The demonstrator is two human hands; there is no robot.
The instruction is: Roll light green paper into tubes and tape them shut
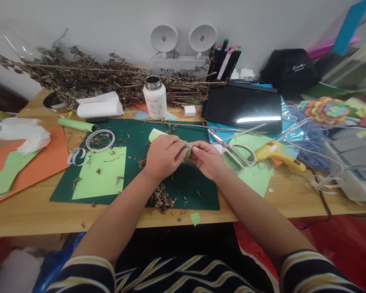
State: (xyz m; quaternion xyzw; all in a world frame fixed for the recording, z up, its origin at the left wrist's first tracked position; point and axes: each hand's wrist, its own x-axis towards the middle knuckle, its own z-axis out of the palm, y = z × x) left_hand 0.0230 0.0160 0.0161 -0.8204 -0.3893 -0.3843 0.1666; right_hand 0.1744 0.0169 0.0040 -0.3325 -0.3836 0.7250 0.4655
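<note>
A light green paper roll (154, 134) is held over the dark green cutting mat (201, 191). My left hand (164, 156) wraps over its middle, fingers closed around it. At its right end, the fingertips of my right hand (206, 158) pinch the paper edge. Much of the roll is hidden behind my fingers. Crumbled dried leaves (161, 198) lie on the mat below my hands. To their left rests a flat light green paper sheet (102, 175) sprinkled with leaf bits. Scissors (232, 150) lie just beyond my right hand.
A white bottle (155, 99) stands uncapped behind my hands. Dried branches (79, 69) line the wall. A yellow glue gun (279, 154) and black tablet (244, 106) are at right. A tape roll (100, 140), another green paper roll (76, 124) and orange paper (56, 150) are at left.
</note>
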